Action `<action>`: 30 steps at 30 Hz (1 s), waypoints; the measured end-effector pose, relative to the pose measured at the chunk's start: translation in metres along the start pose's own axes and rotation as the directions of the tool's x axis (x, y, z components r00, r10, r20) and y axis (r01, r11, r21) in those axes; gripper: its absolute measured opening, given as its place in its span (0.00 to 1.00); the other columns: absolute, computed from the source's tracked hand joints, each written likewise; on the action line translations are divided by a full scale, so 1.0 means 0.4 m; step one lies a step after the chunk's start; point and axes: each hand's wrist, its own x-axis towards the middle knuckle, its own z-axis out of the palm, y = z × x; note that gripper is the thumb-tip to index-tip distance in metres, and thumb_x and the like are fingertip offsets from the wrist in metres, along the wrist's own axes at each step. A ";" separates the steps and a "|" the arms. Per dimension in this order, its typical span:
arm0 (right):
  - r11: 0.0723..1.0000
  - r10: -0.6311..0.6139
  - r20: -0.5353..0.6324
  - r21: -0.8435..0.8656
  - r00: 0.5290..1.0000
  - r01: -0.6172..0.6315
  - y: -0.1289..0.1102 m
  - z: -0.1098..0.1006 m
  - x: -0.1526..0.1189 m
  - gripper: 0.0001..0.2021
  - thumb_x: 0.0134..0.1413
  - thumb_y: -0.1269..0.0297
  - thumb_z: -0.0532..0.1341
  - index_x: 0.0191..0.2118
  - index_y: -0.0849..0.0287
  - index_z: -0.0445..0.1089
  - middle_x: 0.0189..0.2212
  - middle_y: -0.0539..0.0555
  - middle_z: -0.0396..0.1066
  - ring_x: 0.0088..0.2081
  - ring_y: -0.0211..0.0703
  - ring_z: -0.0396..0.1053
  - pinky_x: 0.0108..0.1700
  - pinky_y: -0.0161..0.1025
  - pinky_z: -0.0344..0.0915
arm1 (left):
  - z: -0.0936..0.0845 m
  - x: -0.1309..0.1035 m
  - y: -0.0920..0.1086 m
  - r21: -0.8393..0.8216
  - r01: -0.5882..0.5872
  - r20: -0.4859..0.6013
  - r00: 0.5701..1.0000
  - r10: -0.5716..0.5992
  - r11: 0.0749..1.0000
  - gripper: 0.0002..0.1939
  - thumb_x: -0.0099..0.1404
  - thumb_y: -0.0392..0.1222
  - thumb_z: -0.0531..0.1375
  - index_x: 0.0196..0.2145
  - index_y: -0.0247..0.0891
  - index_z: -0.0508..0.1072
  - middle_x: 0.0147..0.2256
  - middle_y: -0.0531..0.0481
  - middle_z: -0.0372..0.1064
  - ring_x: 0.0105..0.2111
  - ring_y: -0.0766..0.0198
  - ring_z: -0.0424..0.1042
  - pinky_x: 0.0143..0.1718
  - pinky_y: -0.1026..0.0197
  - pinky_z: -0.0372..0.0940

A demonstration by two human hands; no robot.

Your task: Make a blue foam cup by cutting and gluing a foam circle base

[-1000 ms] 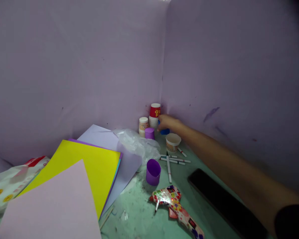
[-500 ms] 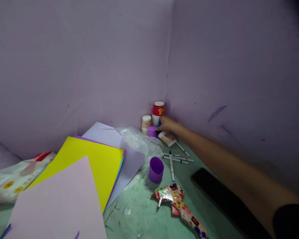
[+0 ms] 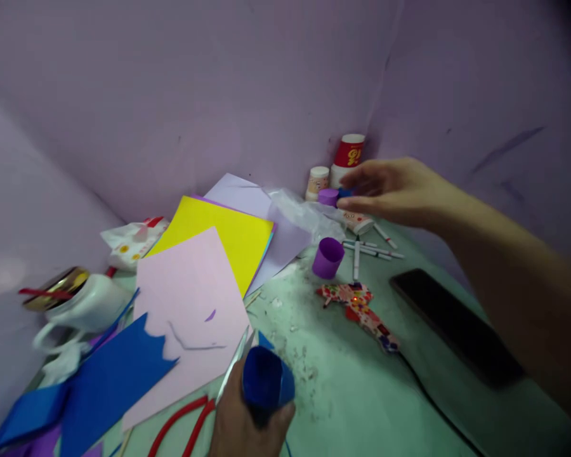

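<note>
At the bottom centre, my left hand (image 3: pixel 247 416) is wrapped round a blue paper tube (image 3: pixel 266 381) whose open end faces up. Red-handled scissors (image 3: pixel 195 419) lie just left of that hand. My right hand (image 3: pixel 390 190) is raised over the back right of the table, its fingers apart and holding nothing. Behind its fingertips are a blue piece (image 3: pixel 345 192), partly hidden, and a short purple cup shape (image 3: pixel 328 197). A purple paper tube (image 3: pixel 328 258) stands nearer, above a flowered glue gun (image 3: pixel 361 312).
Stacked paper cups (image 3: pixel 349 155) stand in the wall corner, near markers (image 3: pixel 375 251). A black phone (image 3: pixel 452 324) lies at right. Pink (image 3: pixel 185 279), yellow (image 3: pixel 219 235) and cut blue sheets (image 3: pixel 118 381) cover the left, beside a white mug (image 3: pixel 95 304). The glue gun's cord (image 3: pixel 438 403) runs to the bottom right.
My right hand has come back from the blue piece by the cups and opened. The view has tilted down and left, bringing in my left hand with the blue tube, the scissors and the mug.
</note>
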 end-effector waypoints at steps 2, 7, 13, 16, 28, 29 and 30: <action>0.885 -0.129 0.147 0.463 0.981 0.047 -0.048 0.031 -0.116 0.18 0.43 0.59 0.69 0.44 0.47 0.70 0.42 0.53 0.74 0.44 0.52 0.73 0.46 0.47 0.71 | -0.006 -0.003 0.010 -0.099 0.015 0.038 0.999 -0.012 0.995 0.34 0.55 0.57 0.59 0.53 0.31 0.64 0.46 0.40 0.72 0.47 0.48 0.71 0.50 0.49 0.64; 0.705 -0.276 0.458 0.694 0.845 -0.146 -0.124 0.201 -0.348 0.40 0.34 0.56 0.73 0.57 0.51 0.62 0.55 0.58 0.66 0.55 0.54 0.65 0.56 0.52 0.64 | -0.023 -0.003 0.042 -0.324 -0.014 0.156 0.985 0.068 0.946 0.36 0.55 0.55 0.60 0.55 0.31 0.60 0.51 0.38 0.68 0.51 0.49 0.68 0.51 0.51 0.64; 0.498 -0.345 0.404 0.844 0.847 -0.199 -0.143 0.325 -0.422 0.33 0.32 0.60 0.74 0.50 0.57 0.67 0.46 0.56 0.71 0.48 0.53 0.69 0.50 0.49 0.65 | -0.013 -0.017 0.059 -0.280 -0.135 0.234 0.951 0.204 0.951 0.27 0.54 0.43 0.60 0.50 0.32 0.68 0.46 0.40 0.74 0.43 0.50 0.73 0.45 0.53 0.68; 0.460 -0.355 0.351 0.873 0.866 -0.166 -0.141 0.332 -0.434 0.29 0.31 0.60 0.74 0.44 0.57 0.69 0.40 0.53 0.72 0.43 0.51 0.70 0.45 0.45 0.66 | -0.023 -0.026 0.068 -0.190 -0.179 0.224 0.950 0.220 0.965 0.23 0.53 0.40 0.59 0.48 0.33 0.71 0.42 0.42 0.75 0.39 0.51 0.74 0.41 0.54 0.69; 0.579 -0.297 0.175 0.814 0.939 0.032 -0.144 0.340 -0.455 0.29 0.36 0.59 0.71 0.47 0.60 0.65 0.40 0.55 0.70 0.42 0.49 0.68 0.45 0.45 0.64 | -0.106 -0.026 0.052 0.090 -0.609 -0.257 0.750 0.609 0.788 0.09 0.60 0.42 0.60 0.39 0.42 0.71 0.44 0.47 0.69 0.45 0.59 0.68 0.44 0.57 0.67; 0.606 -0.308 0.149 0.792 0.940 0.073 -0.148 0.348 -0.460 0.29 0.37 0.61 0.70 0.48 0.61 0.65 0.41 0.56 0.70 0.42 0.49 0.68 0.45 0.45 0.64 | -0.093 -0.033 0.054 0.131 -0.670 -0.240 0.694 0.679 0.731 0.08 0.60 0.39 0.60 0.39 0.42 0.71 0.45 0.47 0.68 0.47 0.59 0.66 0.47 0.56 0.65; 0.629 -0.322 0.115 0.768 0.940 0.122 -0.152 0.356 -0.466 0.29 0.39 0.64 0.69 0.50 0.61 0.64 0.43 0.57 0.70 0.43 0.49 0.68 0.46 0.45 0.64 | -0.079 -0.038 0.055 0.164 -0.711 -0.220 0.649 0.728 0.683 0.07 0.61 0.36 0.60 0.39 0.42 0.70 0.44 0.48 0.67 0.48 0.60 0.64 0.48 0.57 0.64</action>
